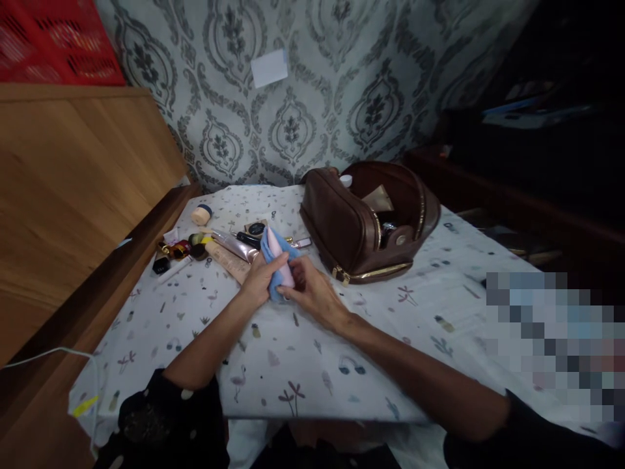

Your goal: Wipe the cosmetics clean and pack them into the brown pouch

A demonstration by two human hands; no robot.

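Black sleeves with pale dots [168, 417] enter at the lower edge, nearer to the camera than the open brown leather-like bag with gold-coloured zippers [336, 212]. Just left of this bag, the left hand [257, 280] and the right hand [315, 290] together grasp a small folded bundle of blue and pale pink soft material [277, 251] above the white printed table cover [342, 391]. Its long axis runs obliquely, with the narrower end pointing away from the person and slightly left. Inside the bag are a round white cap [346, 180], a flat beige piece [378, 197] and dark, shiny contents [388, 228] which I cannot identify. Farther left of the bag lie a long beige tube [227, 260] and a round beige jar with a dark lid [201, 215]. Fingers partly hide the bundle, so whether it wraps something I cannot tell. Well left of the bag and higher, a red plastic crate [63, 45] is cut off; right of the bag, a pixelated patch [551, 339] masks the view.
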